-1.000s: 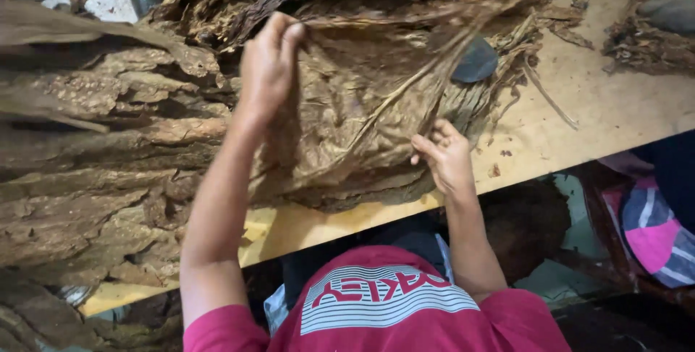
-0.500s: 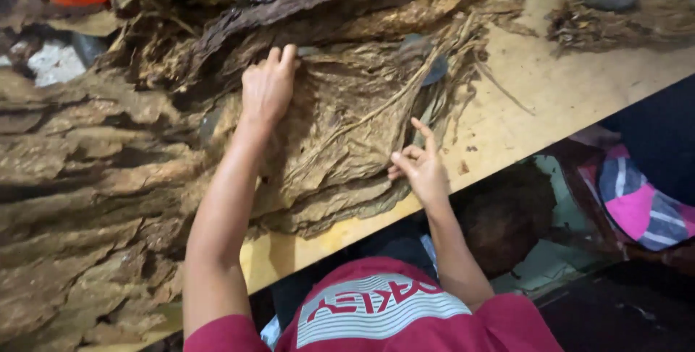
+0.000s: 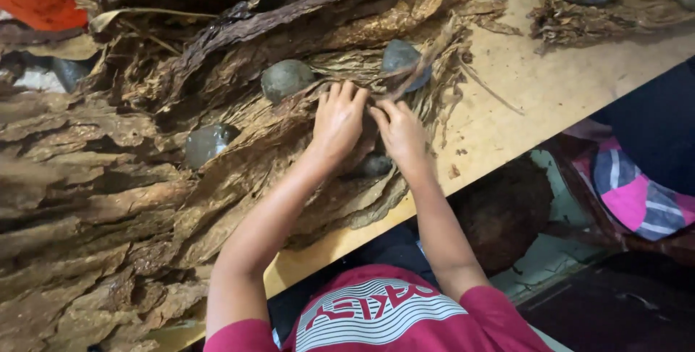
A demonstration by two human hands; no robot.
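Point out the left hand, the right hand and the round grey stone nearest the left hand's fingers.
left hand [image 3: 337, 122], head view, on the back of the hand.
right hand [image 3: 400, 132], head view, on the back of the hand.
grey stone [image 3: 287, 79], head view, on the middle of its rounded top.

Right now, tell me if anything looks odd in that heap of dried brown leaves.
Grey rounded stones lie among the dried brown leaves, apparently as weights. Leaf crumbs litter the bare wooden table. Both hands, left hand and right hand, press on the heap.
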